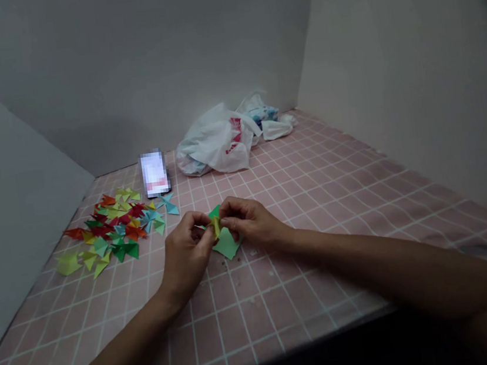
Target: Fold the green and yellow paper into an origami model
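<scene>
Between my two hands is a small folded yellow paper (216, 227). My left hand (191, 239) pinches it from the left with thumb and fingers. My right hand (252, 220) is closed on its right side, thumb against the fingertips. Under the hands, green paper (227, 245) lies on the table, a light sheet in front and a darker green part showing behind; the hands hide some of it. To the left is a loose pile of folded paper pieces (113, 222) in red, orange, yellow, green and blue.
A lit phone (154, 174) leans upright behind the pile. White plastic bags (220, 141) lie crumpled at the back, beside a blue-patterned packet (263, 114). A pink checked cloth (332, 177) covers the table, bounded by walls on the left, back and right.
</scene>
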`<act>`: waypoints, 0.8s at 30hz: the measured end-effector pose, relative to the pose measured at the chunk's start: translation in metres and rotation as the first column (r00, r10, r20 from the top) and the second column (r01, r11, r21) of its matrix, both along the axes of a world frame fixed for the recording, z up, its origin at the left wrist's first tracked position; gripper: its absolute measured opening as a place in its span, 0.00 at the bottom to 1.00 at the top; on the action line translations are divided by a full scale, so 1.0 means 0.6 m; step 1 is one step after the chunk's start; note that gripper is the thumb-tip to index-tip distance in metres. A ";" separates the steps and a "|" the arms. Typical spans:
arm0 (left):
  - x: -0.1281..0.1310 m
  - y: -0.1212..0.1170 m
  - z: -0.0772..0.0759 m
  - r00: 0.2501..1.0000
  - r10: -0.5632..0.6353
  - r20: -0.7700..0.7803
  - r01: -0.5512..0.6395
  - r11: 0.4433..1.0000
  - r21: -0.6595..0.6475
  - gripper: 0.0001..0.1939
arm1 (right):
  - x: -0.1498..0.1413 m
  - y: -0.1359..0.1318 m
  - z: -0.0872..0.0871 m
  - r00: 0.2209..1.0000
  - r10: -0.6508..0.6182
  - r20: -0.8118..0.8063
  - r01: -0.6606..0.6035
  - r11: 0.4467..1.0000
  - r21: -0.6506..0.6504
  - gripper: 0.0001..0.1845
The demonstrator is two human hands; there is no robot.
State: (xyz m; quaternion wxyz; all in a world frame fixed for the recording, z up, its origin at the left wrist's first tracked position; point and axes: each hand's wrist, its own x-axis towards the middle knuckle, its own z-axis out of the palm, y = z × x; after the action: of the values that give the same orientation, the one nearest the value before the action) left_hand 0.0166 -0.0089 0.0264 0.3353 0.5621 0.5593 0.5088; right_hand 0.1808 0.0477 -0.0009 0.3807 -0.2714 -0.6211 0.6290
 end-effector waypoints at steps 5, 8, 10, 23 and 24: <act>0.000 -0.002 -0.004 0.999 -0.031 -0.041 0.029 0.999 -0.033 0.06 | 0.000 -0.001 -0.002 0.999 -0.044 0.018 0.044 0.999 0.029 0.06; -0.001 -0.002 -0.005 0.995 -0.034 -0.090 0.030 0.999 -0.042 0.04 | 0.001 -0.001 -0.001 0.998 -0.054 0.023 0.053 0.997 0.063 0.05; -0.002 -0.001 -0.003 0.989 -0.027 -0.148 0.024 1.000 -0.020 0.03 | 0.001 -0.001 0.000 0.999 -0.033 -0.006 0.033 0.998 0.061 0.05; -0.010 0.000 0.006 0.961 -0.066 -0.268 0.078 0.996 0.035 0.05 | 0.002 0.003 -0.001 1.000 -0.015 -0.015 0.016 0.999 0.034 0.06; -0.011 0.001 0.006 0.969 -0.098 -0.228 0.101 0.995 0.000 0.07 | 0.002 0.005 -0.001 1.000 -0.013 -0.022 0.014 0.999 0.033 0.06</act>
State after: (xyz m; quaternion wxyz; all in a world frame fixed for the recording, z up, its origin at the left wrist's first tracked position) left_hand 0.0098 -0.0086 0.0302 0.2908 0.6459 0.5621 0.4270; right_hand 0.1822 0.0505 -0.0018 0.3961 -0.2622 -0.6256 0.6189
